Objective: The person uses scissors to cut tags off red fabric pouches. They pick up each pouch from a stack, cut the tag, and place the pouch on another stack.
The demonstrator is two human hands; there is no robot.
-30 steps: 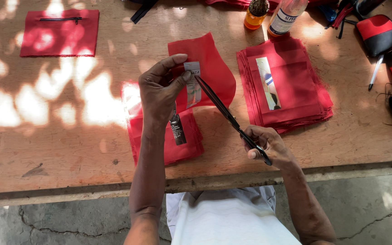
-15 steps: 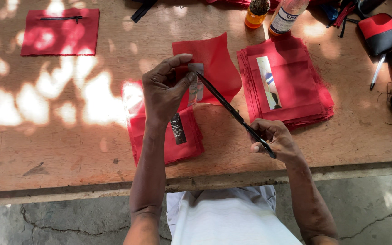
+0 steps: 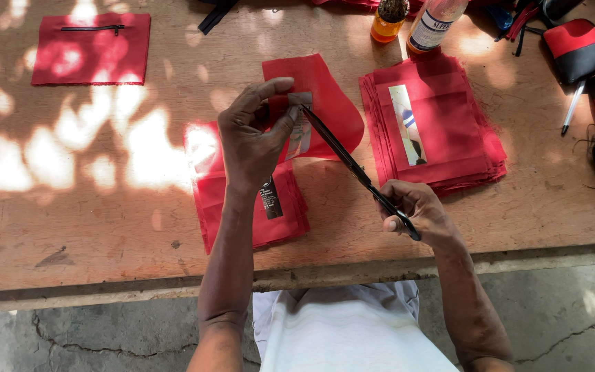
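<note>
Left hand [image 3: 253, 141] raised over the wooden table [image 3: 70, 207], thumb and fingers pinched on the top end of a black zipper strip [image 3: 352, 165] against a curved red fabric piece [image 3: 328, 103]. Right hand [image 3: 414, 213] fingers curled tight on the strip's lower end, pulling it taut on a diagonal. Risk as I judge it: a loose pinch could let the strip slip off the fabric edge. Strip looks thin, dark, straight. Red stack [image 3: 442, 124] lies just right

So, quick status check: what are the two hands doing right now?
Left hand pinches one end of the black zipper strip with a red fabric piece. Right hand grips the other end, strip taut. Red stack beneath.
</note>
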